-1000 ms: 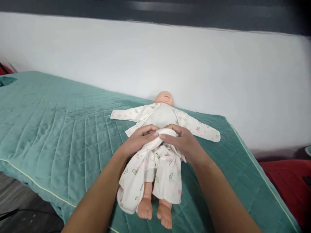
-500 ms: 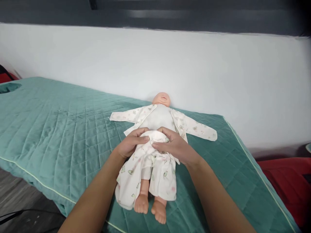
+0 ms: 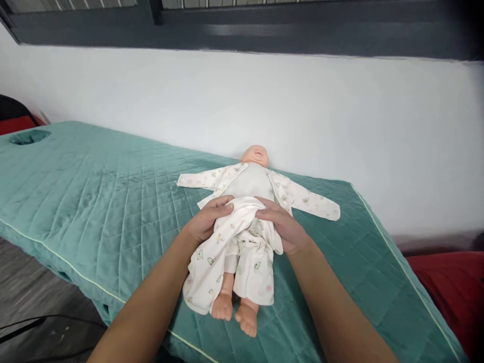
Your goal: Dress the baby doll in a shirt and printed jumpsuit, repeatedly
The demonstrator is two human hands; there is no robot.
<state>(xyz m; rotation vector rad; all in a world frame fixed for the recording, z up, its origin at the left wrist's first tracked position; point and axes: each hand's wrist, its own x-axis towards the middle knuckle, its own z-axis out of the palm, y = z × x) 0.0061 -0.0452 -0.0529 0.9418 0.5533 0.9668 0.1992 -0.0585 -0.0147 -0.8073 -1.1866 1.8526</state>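
A baby doll (image 3: 255,155) lies on its back, its feet towards me. Its white printed jacket (image 3: 315,202) is open at the front, sleeves spread to both sides, over a pale torso. The white printed trousers (image 3: 252,269) cover its legs, with both bare feet showing at the bottom. My left hand (image 3: 212,217) is closed on the left side of the trousers' waistband, thumb on top. On the opposite side my right hand (image 3: 283,224) grips the waistband too. Between the hands the cloth is bunched and stretched; some fingers are hidden behind it.
The doll lies on a bed with a green quilted cover (image 3: 124,212), which has a hole at its far left. A white wall (image 3: 212,101) rises behind, below a dark window frame (image 3: 264,33). Red fabric (image 3: 442,282) is at the right, and a cable (image 3: 56,317) at the lower left.
My right hand has moved outward, so the waistband is spread wider and its cloth pulled up towards the belly. The view has tilted up slightly, showing more of the window.
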